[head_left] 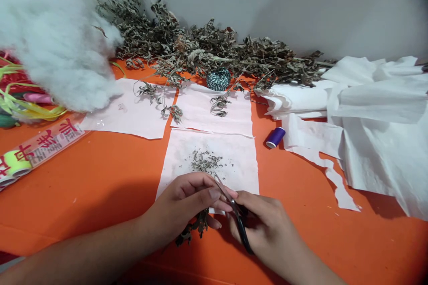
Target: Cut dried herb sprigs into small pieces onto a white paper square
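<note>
My left hand [194, 202] is closed around a sprig of dried leaves [197, 227], whose dark ends hang out below the palm. In my right hand [267, 218] is a pair of scissors [243, 231] with black handles. The blades point up and left, right by the left fingertips. Whether they are cutting a leaf at this instant is hidden by the fingers. Just beyond both hands lies a white cloth square [245, 164] on the orange table. Small cut leaf bits [204, 160] are scattered over its middle.
Bundles of dried stalks [200, 49] line the wall behind a ball of twine [218, 79]. White stuffing [56, 35] is heaped at left above a plastic thread pack [40, 151]. On the right are a purple thread spool [275, 137] and crumpled white cloth [377, 138].
</note>
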A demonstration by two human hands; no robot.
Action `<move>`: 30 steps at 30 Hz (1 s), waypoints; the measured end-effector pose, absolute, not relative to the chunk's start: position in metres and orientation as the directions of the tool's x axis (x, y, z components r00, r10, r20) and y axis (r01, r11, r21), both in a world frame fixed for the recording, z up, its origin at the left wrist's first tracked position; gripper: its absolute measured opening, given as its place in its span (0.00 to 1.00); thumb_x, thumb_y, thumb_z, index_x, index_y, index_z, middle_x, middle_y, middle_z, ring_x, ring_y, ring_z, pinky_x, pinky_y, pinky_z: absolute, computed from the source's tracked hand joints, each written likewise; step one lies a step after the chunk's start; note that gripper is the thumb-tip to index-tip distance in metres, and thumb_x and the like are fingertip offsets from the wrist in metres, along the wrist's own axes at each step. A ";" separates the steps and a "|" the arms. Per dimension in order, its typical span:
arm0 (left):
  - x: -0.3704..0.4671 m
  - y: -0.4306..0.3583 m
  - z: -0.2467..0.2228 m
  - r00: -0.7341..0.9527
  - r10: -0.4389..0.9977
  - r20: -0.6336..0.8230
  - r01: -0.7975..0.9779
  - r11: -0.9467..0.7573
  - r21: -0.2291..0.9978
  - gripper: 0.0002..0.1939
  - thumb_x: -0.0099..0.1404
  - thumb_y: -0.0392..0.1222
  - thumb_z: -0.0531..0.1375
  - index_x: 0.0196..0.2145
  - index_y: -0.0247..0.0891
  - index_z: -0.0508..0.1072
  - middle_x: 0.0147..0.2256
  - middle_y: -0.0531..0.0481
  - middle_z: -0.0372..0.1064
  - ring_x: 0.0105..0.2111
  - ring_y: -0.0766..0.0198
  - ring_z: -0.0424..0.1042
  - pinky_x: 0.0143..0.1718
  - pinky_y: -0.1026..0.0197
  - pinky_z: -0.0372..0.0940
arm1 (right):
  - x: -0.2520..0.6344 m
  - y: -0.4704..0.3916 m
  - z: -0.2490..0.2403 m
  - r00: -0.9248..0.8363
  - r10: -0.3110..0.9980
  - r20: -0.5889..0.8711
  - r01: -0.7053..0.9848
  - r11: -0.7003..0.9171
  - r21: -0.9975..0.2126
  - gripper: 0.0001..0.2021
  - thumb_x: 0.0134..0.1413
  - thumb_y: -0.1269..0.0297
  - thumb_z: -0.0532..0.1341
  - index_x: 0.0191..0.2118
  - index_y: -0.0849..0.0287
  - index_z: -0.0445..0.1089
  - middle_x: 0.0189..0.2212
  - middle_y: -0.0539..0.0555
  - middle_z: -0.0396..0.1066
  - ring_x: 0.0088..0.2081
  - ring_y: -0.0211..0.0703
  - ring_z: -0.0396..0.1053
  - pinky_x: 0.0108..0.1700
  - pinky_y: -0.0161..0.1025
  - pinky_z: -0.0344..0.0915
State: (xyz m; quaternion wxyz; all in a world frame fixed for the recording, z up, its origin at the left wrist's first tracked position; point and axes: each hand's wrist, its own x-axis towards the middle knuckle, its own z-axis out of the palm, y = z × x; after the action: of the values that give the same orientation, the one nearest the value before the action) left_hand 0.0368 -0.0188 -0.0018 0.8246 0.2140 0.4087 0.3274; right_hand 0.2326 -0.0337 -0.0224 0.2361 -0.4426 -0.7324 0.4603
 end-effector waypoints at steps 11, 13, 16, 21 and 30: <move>0.037 -0.018 0.000 0.443 0.709 -0.548 -0.362 0.701 0.614 0.09 0.61 0.46 0.66 0.31 0.37 0.79 0.39 0.45 0.79 0.38 0.59 0.79 0.28 0.67 0.72 | 0.233 -0.032 -0.023 -0.494 0.869 -0.031 0.444 0.222 -0.868 0.07 0.49 0.77 0.57 0.31 0.59 0.67 0.21 0.44 0.56 0.22 0.32 0.51 0.25 0.29 0.53; 0.037 -0.019 -0.001 0.450 0.711 -0.540 -0.355 0.698 0.622 0.08 0.62 0.45 0.65 0.32 0.37 0.79 0.39 0.45 0.79 0.39 0.58 0.79 0.28 0.67 0.72 | 0.233 -0.032 -0.023 -0.495 0.868 -0.037 0.445 0.216 -0.869 0.07 0.48 0.78 0.57 0.31 0.59 0.67 0.20 0.44 0.57 0.22 0.32 0.51 0.24 0.29 0.53; 0.037 -0.019 -0.001 0.449 0.715 -0.536 -0.340 0.691 0.638 0.09 0.62 0.46 0.65 0.33 0.37 0.80 0.38 0.44 0.78 0.39 0.58 0.78 0.28 0.68 0.72 | 0.234 -0.032 -0.023 -0.498 0.866 -0.052 0.442 0.201 -0.874 0.07 0.48 0.78 0.57 0.31 0.59 0.67 0.20 0.44 0.56 0.21 0.32 0.51 0.24 0.28 0.52; 0.037 -0.018 0.001 0.441 0.713 -0.546 -0.323 0.693 0.644 0.11 0.61 0.47 0.66 0.35 0.36 0.80 0.35 0.44 0.78 0.38 0.59 0.78 0.27 0.68 0.72 | 0.234 -0.034 -0.023 -0.497 0.866 -0.063 0.439 0.189 -0.878 0.07 0.50 0.77 0.56 0.30 0.58 0.67 0.20 0.44 0.56 0.21 0.31 0.51 0.23 0.28 0.52; 0.037 -0.019 0.000 0.434 0.726 -0.534 -0.365 0.683 0.632 0.10 0.61 0.47 0.66 0.31 0.36 0.77 0.39 0.44 0.79 0.37 0.60 0.78 0.28 0.68 0.72 | 0.231 -0.032 -0.021 -0.492 0.869 -0.047 0.460 0.214 -0.862 0.06 0.50 0.75 0.58 0.32 0.58 0.68 0.20 0.45 0.57 0.21 0.32 0.52 0.24 0.29 0.54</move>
State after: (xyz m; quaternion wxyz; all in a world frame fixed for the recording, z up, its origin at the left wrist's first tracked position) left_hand 0.0372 -0.0185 -0.0004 0.8183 0.2176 0.4148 0.3332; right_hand 0.2305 -0.0324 -0.0210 0.2328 -0.4470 -0.7434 0.4397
